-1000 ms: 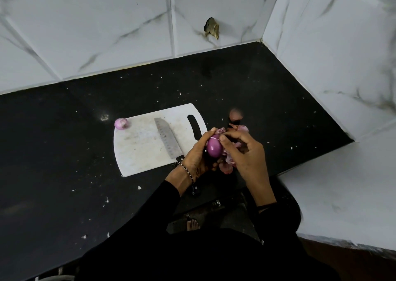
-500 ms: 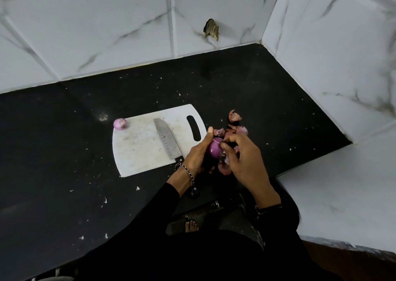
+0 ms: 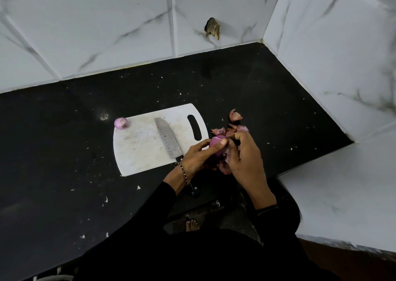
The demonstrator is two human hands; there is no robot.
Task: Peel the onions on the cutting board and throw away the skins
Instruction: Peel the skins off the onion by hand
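Note:
My left hand (image 3: pixel 198 155) grips a purple onion (image 3: pixel 215 144) just right of the white cutting board (image 3: pixel 141 150), thumb across its top. My right hand (image 3: pixel 244 154) is against the onion's right side, fingers curled and pinching at its skin. Loose pink skins (image 3: pixel 235 116) lie on the black counter beyond and under my hands. A second peeled onion (image 3: pixel 121 123) sits at the board's far left corner. A knife (image 3: pixel 167 140) lies on the board, blade pointing away; its handle runs under my left wrist.
The black counter (image 3: pixel 64 152) is dotted with small white flakes. White marble-look tiled walls close off the back and right, and a white ledge (image 3: pixel 342 184) juts in at the right. A bare foot (image 3: pixel 192 225) shows below the counter's front edge.
Both hands and the onion have sunk slightly toward the counter. My left thumb has slid over the onion's top and my right fingers have moved down its right side.

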